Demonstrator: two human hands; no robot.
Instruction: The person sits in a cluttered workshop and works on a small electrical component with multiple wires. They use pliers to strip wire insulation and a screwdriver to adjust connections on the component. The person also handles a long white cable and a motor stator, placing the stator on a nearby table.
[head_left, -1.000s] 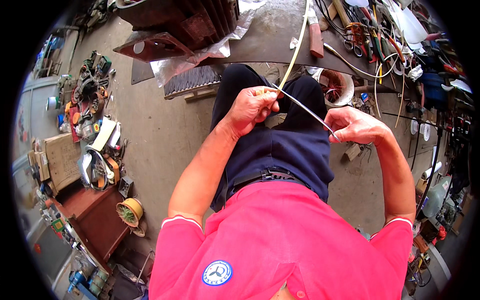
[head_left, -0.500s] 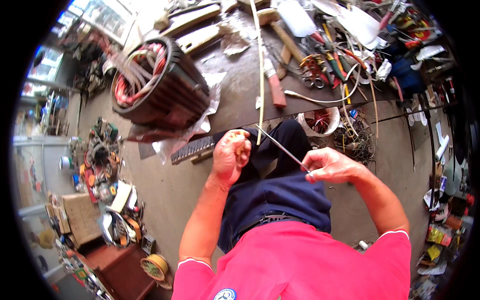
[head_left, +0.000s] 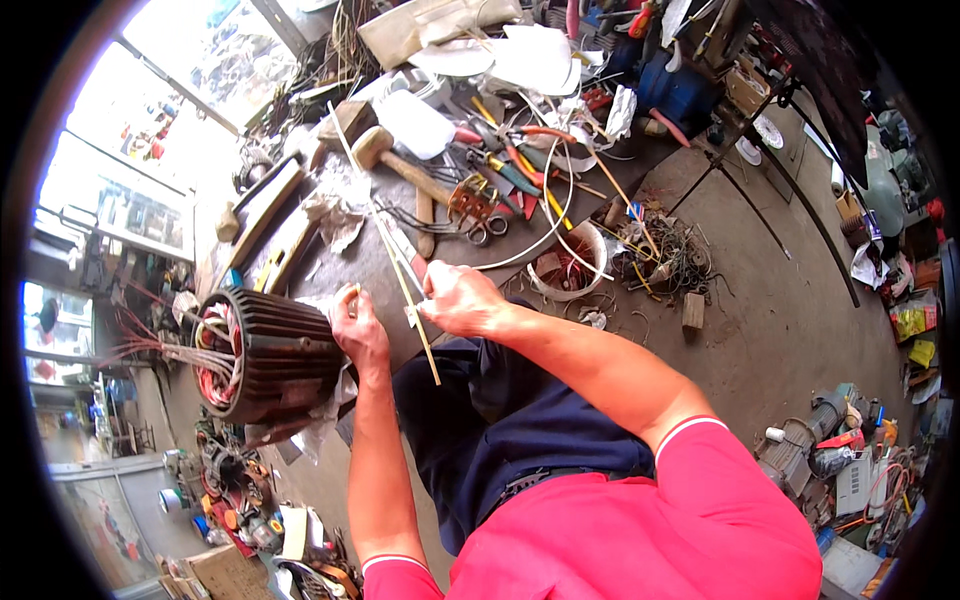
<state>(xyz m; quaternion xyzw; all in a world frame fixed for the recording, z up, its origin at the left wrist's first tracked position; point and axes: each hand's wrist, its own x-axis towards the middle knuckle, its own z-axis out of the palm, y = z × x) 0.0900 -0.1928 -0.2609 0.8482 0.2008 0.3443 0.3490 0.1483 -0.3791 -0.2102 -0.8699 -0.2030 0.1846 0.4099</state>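
Observation:
My left hand is beside the ribbed motor housing, fingers curled together. What they pinch, if anything, is too small to make out. Copper windings with red and white sleeving and a bundle of pale leads show at the housing's open end. My right hand reaches across to the bench edge, its fingers closed at the red handle of a tool with a pale flat head. Much of that handle is hidden by the hand. A long thin yellowish strip runs between both hands and sticks out over the bench edge.
On the bench lie a wooden mallet, pliers and other hand tools, scissors and a white container. A bucket of copper wire and a wire heap stand right of it. A thin-legged stand is beyond.
My right hand has moved left and forward to the red handle, and the thin metal rod it held no longer shows. My left hand is now nearer the motor housing. The view has turned.

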